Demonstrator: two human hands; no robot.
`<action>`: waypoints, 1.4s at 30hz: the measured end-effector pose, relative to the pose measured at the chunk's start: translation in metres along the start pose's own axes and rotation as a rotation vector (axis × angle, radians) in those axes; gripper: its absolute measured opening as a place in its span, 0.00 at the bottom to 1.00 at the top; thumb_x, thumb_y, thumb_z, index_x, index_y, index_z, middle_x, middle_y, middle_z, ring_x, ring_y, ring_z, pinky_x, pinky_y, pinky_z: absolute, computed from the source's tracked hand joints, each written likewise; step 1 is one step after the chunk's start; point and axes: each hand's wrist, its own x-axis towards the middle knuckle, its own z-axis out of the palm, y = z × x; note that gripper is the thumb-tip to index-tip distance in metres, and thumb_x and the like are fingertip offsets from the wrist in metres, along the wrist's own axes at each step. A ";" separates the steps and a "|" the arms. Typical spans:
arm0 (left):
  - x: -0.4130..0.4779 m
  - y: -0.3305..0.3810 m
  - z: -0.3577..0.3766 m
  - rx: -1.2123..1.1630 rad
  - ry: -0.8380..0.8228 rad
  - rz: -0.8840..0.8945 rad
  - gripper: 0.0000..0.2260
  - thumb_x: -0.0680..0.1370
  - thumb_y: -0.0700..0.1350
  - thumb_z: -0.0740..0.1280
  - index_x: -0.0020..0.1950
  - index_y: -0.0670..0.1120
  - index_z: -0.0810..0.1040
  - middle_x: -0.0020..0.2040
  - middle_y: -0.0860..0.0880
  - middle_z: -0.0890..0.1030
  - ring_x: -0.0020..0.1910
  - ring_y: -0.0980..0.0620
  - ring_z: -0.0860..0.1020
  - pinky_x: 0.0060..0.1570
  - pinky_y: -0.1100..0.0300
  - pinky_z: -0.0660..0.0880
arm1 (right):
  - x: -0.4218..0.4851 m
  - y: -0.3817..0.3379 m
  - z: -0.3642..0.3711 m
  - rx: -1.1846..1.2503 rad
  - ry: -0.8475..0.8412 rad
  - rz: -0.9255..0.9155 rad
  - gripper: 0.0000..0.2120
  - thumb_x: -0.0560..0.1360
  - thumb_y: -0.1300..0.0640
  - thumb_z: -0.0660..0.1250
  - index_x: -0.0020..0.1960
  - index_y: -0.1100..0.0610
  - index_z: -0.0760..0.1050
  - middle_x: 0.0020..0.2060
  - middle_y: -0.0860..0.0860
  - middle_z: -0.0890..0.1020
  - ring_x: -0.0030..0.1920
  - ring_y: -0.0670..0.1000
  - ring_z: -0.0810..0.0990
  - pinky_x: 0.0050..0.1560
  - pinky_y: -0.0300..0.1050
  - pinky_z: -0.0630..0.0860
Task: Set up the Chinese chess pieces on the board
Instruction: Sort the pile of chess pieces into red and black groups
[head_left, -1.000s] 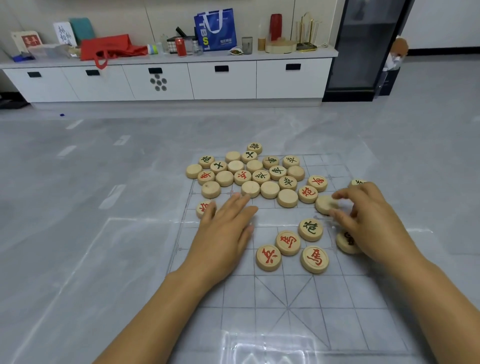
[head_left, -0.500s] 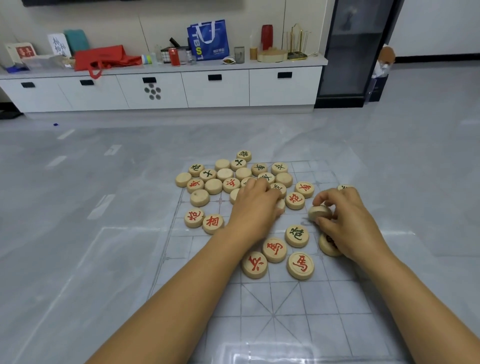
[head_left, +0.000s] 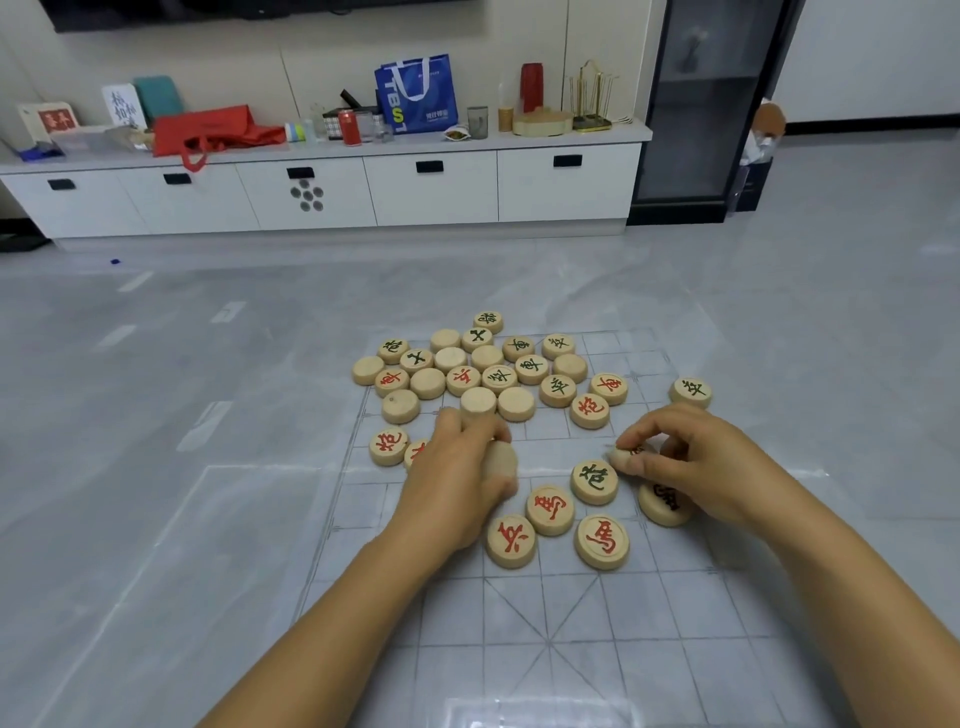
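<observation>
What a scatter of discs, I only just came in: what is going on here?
A person is setting up Chinese chess on a board laid on the floor. The left hand grips a blank-sided piece tilted on edge; the right hand pinches a dark-lettered piece. The cluster of pieces lies at the board's far side, several face down, none in starting places yet.

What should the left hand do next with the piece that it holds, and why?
Probably turn it over and lay it on the board. The left hand grips a held piece that shows only bare wood, so its character is hidden and its place cannot be chosen yet. The right hand is busy pinching a tilted piece.
</observation>
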 end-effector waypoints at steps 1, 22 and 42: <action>-0.005 -0.004 -0.001 -0.022 0.023 0.014 0.15 0.73 0.45 0.69 0.58 0.53 0.70 0.55 0.52 0.66 0.51 0.52 0.69 0.47 0.62 0.67 | 0.001 0.001 0.002 -0.036 0.013 -0.004 0.04 0.71 0.53 0.70 0.43 0.49 0.76 0.42 0.44 0.71 0.36 0.45 0.71 0.34 0.34 0.64; -0.007 -0.012 -0.016 0.247 0.167 0.176 0.14 0.79 0.42 0.59 0.63 0.47 0.75 0.67 0.50 0.72 0.66 0.49 0.68 0.63 0.57 0.63 | 0.003 0.001 0.016 -0.002 0.061 -0.051 0.10 0.76 0.62 0.59 0.45 0.49 0.74 0.48 0.46 0.72 0.39 0.47 0.74 0.37 0.35 0.67; -0.048 -0.007 -0.008 0.046 -0.057 0.214 0.20 0.76 0.51 0.53 0.64 0.50 0.74 0.63 0.55 0.75 0.62 0.57 0.69 0.61 0.67 0.64 | -0.005 -0.026 0.026 -0.260 0.115 -0.226 0.13 0.77 0.52 0.59 0.60 0.51 0.75 0.55 0.45 0.72 0.58 0.47 0.68 0.55 0.38 0.63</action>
